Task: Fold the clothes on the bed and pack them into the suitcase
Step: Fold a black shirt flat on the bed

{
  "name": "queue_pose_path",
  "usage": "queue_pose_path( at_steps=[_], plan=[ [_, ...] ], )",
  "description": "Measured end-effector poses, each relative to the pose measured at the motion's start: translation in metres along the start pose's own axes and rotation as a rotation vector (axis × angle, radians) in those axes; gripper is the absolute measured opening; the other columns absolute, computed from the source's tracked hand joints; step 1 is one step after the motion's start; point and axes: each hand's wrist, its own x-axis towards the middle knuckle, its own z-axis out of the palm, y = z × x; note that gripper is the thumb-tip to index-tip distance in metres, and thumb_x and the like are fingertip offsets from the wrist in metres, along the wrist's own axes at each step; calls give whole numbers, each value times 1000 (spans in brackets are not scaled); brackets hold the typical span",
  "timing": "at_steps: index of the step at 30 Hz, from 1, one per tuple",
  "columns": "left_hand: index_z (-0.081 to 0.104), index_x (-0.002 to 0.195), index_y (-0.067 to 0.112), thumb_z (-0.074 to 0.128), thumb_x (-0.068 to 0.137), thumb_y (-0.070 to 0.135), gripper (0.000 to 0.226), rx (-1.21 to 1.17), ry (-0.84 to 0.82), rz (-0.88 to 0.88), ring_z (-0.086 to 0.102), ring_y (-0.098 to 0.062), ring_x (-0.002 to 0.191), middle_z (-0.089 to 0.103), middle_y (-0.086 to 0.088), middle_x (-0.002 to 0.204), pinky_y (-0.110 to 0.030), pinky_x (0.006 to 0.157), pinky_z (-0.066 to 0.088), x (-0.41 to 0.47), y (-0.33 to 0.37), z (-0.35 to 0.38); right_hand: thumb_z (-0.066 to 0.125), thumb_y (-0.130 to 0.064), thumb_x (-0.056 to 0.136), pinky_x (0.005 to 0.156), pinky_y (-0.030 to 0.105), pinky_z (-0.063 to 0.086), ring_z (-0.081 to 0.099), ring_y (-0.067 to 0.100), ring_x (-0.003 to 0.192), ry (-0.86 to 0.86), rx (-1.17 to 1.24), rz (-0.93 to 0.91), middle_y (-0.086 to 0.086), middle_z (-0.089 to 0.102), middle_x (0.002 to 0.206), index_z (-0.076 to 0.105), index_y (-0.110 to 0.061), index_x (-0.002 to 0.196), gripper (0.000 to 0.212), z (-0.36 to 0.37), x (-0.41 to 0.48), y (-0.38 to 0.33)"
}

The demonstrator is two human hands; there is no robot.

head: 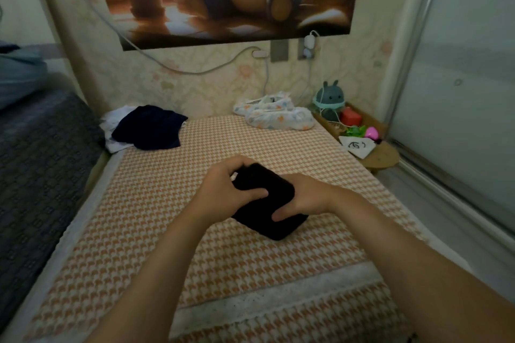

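A black garment [267, 211], folded into a small thick bundle, lies in the middle of the bed [156, 220] with its orange-and-white houndstooth cover. My left hand [225, 189] grips the bundle's far left end, thumb across the top. My right hand [303, 200] holds its right side, thumb on top. At the bed's far left lies a dark navy garment [149, 128] on top of a white one [114, 131]. A patterned white garment [278, 115] is bunched at the far right by the wall. No suitcase is in view.
A low wooden shelf [381, 156] at the bed's right holds a plush toy [330, 100], a red box and small items. A sliding glass door [459, 92] runs along the right. A dark patterned blanket [39, 159] lies to the left. Cables hang on the wall.
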Motion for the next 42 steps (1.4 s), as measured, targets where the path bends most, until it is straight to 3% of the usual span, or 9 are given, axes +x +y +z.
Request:
queue_pose_path(
  at_steps=[5, 11, 17, 21, 25, 28, 32, 36, 42],
  plan=[
    [55, 106, 26, 77, 74, 11, 42, 13, -64, -36, 49, -4, 118, 51, 8, 124, -25, 92, 47, 32, 16, 43, 76, -50, 67, 68, 34, 49, 63, 10, 78, 398, -311, 65, -12, 66, 78, 64, -33, 80, 25, -31, -31, 36],
    [56, 118, 28, 64, 83, 8, 41, 298, -202, 109, 58, -5, 86, 61, 14, 101, -22, 73, 48, 73, 11, 104, 69, -25, 76, 78, 37, 39, 51, 21, 87, 957, -852, 51, -4, 56, 92, 61, -26, 99, 25, -34, -32, 91],
    [62, 106, 27, 64, 82, 44, 30, 495, -306, 290, 39, -2, 80, 49, 12, 88, -22, 73, 37, 64, -48, 137, 54, -59, 75, 83, 38, 36, 45, 20, 92, 578, -820, 55, -2, 50, 96, 57, -26, 103, 43, -8, -41, 121],
    [51, 129, 26, 66, 73, 55, 65, 519, -332, 222, 46, -14, 91, 50, 6, 98, -34, 81, 45, 50, -49, 140, 57, -38, 79, 81, 36, 36, 42, 17, 86, 922, -714, -45, -5, 48, 85, 60, -22, 76, 16, -19, -41, 99],
    [41, 145, 21, 62, 86, 55, 71, 545, -358, 103, 48, -15, 103, 55, 2, 111, -29, 90, 41, 54, -45, 139, 56, -23, 73, 108, 42, 35, 43, 26, 125, 788, -612, 53, 6, 53, 133, 64, -22, 120, 47, -24, -27, 101],
    [67, 119, 22, 64, 85, 53, 46, 626, -357, 165, 43, -18, 111, 52, 1, 113, -27, 91, 36, 59, -45, 136, 53, -25, 83, 117, 38, 26, 35, 27, 140, 457, -538, 169, 5, 42, 152, 50, -23, 143, 61, -14, -29, 110],
    [64, 94, 19, 71, 80, 41, 27, 485, -400, 135, 29, -17, 137, 41, 1, 142, -28, 106, 33, 70, -48, 134, 49, -13, 93, 119, 30, 20, 31, 23, 145, 453, -501, 185, 5, 35, 157, 49, -20, 145, 52, -12, -41, 117],
    [42, 135, 20, 64, 85, 41, 58, 465, -498, 157, 54, -20, 115, 53, 0, 135, -27, 92, 46, 68, -53, 135, 41, -4, 99, 120, 29, 18, 31, 25, 146, 405, -483, 175, 10, 34, 156, 45, -10, 145, 47, -9, -54, 121],
    [36, 149, 19, 32, 102, 46, 54, 504, -365, 421, 29, -22, 145, 28, -2, 157, -27, 117, 9, 44, -71, 138, 43, -21, 95, 119, 36, 26, 34, 24, 144, 485, -586, 138, 8, 42, 152, 53, -10, 141, 49, 9, -73, 112]
  ],
)
